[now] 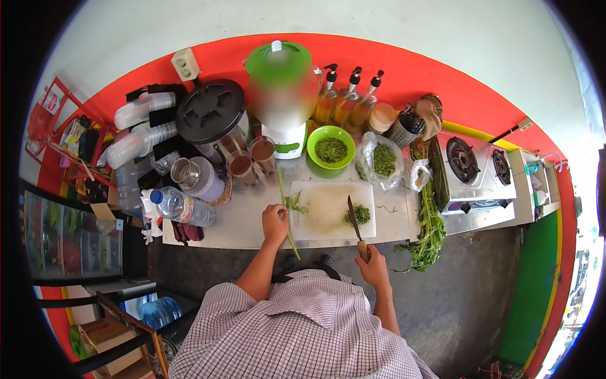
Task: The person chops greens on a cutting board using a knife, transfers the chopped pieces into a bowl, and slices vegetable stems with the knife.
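Observation:
My left hand (276, 224) is closed round a long green stalk (291, 243), which slants past the left edge of the white cutting board (319, 221). A few leaves (295, 203) on it reach over the board. The wooden handle of a knife (353, 215) is in my right hand (373, 265); its blade points away from me, over the board's right part. Beside and partly under the blade lies a small heap of chopped greens (361, 215). Behind the board, a lime-green bowl (330, 167) and a clear plastic bag (396, 155) both contain chopped greens.
A blender (281, 114) and several pump bottles (346, 104) line the wall. At the left stand brown-filled glasses (242, 167) and a water bottle (183, 206). Uncut leafy greens (429, 234) hang over the counter's front edge, near a gas stove (476, 170).

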`<state>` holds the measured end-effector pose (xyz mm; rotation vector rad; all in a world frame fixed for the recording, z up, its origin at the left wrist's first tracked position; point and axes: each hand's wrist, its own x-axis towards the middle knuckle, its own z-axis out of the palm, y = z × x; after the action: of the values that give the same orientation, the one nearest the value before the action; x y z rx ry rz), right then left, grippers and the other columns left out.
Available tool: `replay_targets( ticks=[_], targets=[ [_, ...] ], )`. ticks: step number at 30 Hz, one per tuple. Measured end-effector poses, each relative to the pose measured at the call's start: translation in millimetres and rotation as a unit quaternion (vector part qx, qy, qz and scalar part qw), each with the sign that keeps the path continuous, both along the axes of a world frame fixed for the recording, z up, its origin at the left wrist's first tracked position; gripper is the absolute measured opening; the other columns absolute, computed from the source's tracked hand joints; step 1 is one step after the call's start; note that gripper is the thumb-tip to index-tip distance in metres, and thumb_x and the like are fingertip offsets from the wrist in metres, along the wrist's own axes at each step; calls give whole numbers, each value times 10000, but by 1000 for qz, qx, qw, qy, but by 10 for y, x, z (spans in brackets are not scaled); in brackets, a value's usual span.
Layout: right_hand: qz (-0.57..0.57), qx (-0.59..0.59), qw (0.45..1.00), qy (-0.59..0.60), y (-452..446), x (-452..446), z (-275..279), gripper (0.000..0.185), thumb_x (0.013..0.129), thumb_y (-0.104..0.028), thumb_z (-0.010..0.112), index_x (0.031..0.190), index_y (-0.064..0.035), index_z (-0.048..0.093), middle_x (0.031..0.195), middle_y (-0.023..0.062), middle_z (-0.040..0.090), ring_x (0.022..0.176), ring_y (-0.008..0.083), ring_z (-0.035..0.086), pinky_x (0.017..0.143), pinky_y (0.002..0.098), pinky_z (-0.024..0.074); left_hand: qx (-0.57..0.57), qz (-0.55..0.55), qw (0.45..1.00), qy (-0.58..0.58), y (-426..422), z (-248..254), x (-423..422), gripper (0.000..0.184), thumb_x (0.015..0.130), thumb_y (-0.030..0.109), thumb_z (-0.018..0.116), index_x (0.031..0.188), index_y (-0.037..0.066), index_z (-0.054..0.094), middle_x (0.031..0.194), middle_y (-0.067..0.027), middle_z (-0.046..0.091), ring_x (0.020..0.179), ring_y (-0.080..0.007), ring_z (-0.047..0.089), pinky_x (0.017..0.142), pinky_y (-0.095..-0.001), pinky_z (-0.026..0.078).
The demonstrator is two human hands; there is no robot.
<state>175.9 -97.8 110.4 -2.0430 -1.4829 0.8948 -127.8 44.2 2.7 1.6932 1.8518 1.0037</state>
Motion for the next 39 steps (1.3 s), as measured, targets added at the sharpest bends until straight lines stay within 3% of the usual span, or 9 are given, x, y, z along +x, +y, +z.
replay_targets(
  ticks=[5, 7, 10, 17, 19, 29, 31, 35, 39],
  targets=[
    [10, 62, 997, -36, -42, 190, -162, 448, 847, -250, 762, 1150, 52, 628, 833, 215, 700, 724, 332, 701, 690, 421, 542, -106, 6, 982, -157, 94, 188, 95, 69, 903, 49, 645, 964, 15, 646, 845, -97, 708, 796, -197, 684, 744, -313, 522],
    [-31, -1, 998, 48, -27, 225, -211, 424, 893, -276, 743, 1132, 56, 635, 789, 157, 693, 642, 222, 683, 619, 363, 540, -96, -40, 951, -292, 161, 165, 141, 125, 925, 60, 635, 1039, 11, 634, 876, -96, 717, 808, -174, 679, 749, -312, 522],
    [-33, -61, 991, 111, 29, 231, -170, 416, 929, -298, 718, 1124, 60, 637, 766, 114, 682, 606, 149, 653, 569, 315, 523, -161, -63, 937, -303, 173, 318, 298, 199, 932, 51, 644, 1123, 6, 607, 901, -98, 722, 820, -160, 679, 753, -304, 524],
    [60, -52, 995, 59, 169, 210, -489, 393, 942, -301, 705, 1089, 54, 621, 766, 134, 690, 606, 182, 659, 573, 329, 517, -167, -171, 933, -269, 186, 462, 654, 294, 899, -25, 674, 1180, 12, 594, 959, -96, 715, 826, -141, 664, 768, -286, 529],
    [42, -55, 994, 83, 226, 202, -492, 426, 928, -349, 701, 1093, 35, 621, 884, 252, 697, 843, 422, 687, 736, 457, 524, -157, -174, 934, -268, 186, 459, 699, 298, 897, -30, 670, 1181, 14, 594, 957, -89, 714, 826, -140, 662, 767, -286, 529],
    [37, -39, 990, 129, 460, 270, -427, 402, 948, -323, 681, 1117, 23, 566, 871, 251, 694, 792, 426, 678, 692, 471, 512, -188, -288, 927, -151, 32, 471, 857, 190, 841, 12, 666, 1029, -2, 686, 916, -121, 737, 846, -227, 710, 792, -339, 548],
    [63, 7, 994, 94, 487, 289, -469, 310, 974, -256, 671, 1089, 10, 561, 774, 121, 663, 626, 178, 648, 569, 333, 513, -184, -317, 925, -97, 87, 485, 869, 178, 830, 5, 657, 1002, 1, 702, 909, -130, 736, 845, -256, 712, 786, -355, 551],
    [53, -36, 990, 124, 480, 311, -429, 333, 943, -257, 697, 1098, 12, 579, 799, 149, 680, 634, 228, 661, 604, 362, 526, -113, -348, 930, 39, 235, 458, 872, 160, 799, -18, 633, 926, 0, 728, 900, -162, 731, 854, -320, 708, 773, -392, 552],
    [102, 8, 994, 37, 419, 377, -454, 382, 849, -258, 738, 1083, 25, 635, 876, 215, 701, 752, 343, 687, 716, 419, 539, -83, -333, 939, 26, 377, 337, 837, 157, 820, -3, 654, 969, -9, 703, 889, -161, 725, 853, -303, 703, 766, -400, 548]
  ],
)
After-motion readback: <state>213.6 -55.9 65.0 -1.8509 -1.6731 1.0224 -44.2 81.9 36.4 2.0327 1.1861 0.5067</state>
